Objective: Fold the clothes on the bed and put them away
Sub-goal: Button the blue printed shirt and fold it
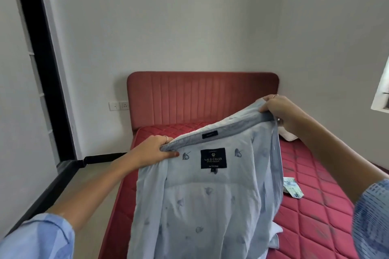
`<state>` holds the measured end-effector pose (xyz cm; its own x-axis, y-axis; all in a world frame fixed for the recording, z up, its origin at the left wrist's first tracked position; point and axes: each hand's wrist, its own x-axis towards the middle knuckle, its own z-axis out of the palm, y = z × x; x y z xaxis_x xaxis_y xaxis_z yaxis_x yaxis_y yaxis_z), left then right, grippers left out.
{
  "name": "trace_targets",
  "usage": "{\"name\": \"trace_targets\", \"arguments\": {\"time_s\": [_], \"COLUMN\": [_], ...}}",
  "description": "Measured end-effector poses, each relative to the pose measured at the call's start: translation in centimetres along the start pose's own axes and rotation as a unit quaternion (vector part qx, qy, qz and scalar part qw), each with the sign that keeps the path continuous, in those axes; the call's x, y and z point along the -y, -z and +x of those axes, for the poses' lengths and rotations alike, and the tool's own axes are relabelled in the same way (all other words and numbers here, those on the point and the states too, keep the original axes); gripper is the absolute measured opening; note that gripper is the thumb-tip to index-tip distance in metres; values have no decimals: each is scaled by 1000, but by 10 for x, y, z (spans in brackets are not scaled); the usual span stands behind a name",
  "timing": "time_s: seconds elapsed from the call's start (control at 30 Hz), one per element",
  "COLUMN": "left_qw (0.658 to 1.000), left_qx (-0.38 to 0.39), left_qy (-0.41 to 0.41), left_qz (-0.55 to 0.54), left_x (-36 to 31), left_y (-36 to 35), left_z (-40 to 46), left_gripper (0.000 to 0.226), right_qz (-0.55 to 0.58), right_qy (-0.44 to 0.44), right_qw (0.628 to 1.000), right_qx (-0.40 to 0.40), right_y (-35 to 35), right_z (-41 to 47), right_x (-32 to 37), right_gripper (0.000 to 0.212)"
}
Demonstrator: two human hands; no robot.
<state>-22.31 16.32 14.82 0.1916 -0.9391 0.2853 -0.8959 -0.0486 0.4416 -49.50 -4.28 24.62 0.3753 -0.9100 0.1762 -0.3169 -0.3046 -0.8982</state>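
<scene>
Both of my hands are clamped on the collar of a pale blue shirt: my left hand pinches one end of the collar band, thumb on the inside near the dark label, and my right hand grips the other end, higher and further from me. The shirt hangs open between them with its inside toward me, raised over the red quilted mattress, its lower part draping down out of view at the bottom of the frame. I judge this as the start of a fold: the garment is lifted and spread but not yet laid flat. Next I would need to level my two hands, pull the collar taut, and lower the shirt onto a bare stretch of mattress so the sleeves can be turned in. A small folded printed cloth lies on the mattress just beside the shirt's right edge, and a pale cloth sits near the padded headboard; I should keep clear of both
</scene>
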Motion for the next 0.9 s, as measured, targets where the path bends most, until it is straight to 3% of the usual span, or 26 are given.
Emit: {"name": "trace_targets", "arguments": {"time_s": [0.07, 0.23, 0.27, 0.43, 0.5, 0.67, 0.7, 0.8, 0.9], "left_qw": [998, 992, 991, 975, 967, 920, 909, 895, 923], "left_qx": [-31, -85, -88, -67, -33, 59, 71, 92, 72], "left_qy": [-27, -50, -52, -65, -83, -127, -138, -153, -130], "left_qz": [37, 76, 90, 200, 237, 367, 388, 409, 356], "left_x": [0, -11, -11, -14, -20, -33, -35, -46, -56], "left_y": [4, 21, 24, 37, 43, 64, 66, 76, 92], "left_z": [4, 15, 18, 25, 26, 24, 23, 22, 24], "left_gripper": [26, 17, 10, 26, 38, 56, 57, 59, 42], "right_qz": [-52, -137, -152, -216, -222, -368, -398, -434, -422], "right_qy": [-6, 98, 114, 150, 150, 209, 230, 269, 284], "right_qw": [999, 983, 977, 956, 952, 885, 866, 844, 856], "right_qx": [8, 78, 96, 128, 148, 195, 196, 165, 92], "right_y": [1, 0, 0, 1, 3, 14, 14, 9, 9], "right_z": [-1, -1, -1, 6, 3, -10, -6, -1, 3], "right_x": [-8, -24, -24, -30, -31, -32, -36, -39, -28], "right_gripper": [33, 68, 67, 48, 23, 73, 72, 28, 24]}}
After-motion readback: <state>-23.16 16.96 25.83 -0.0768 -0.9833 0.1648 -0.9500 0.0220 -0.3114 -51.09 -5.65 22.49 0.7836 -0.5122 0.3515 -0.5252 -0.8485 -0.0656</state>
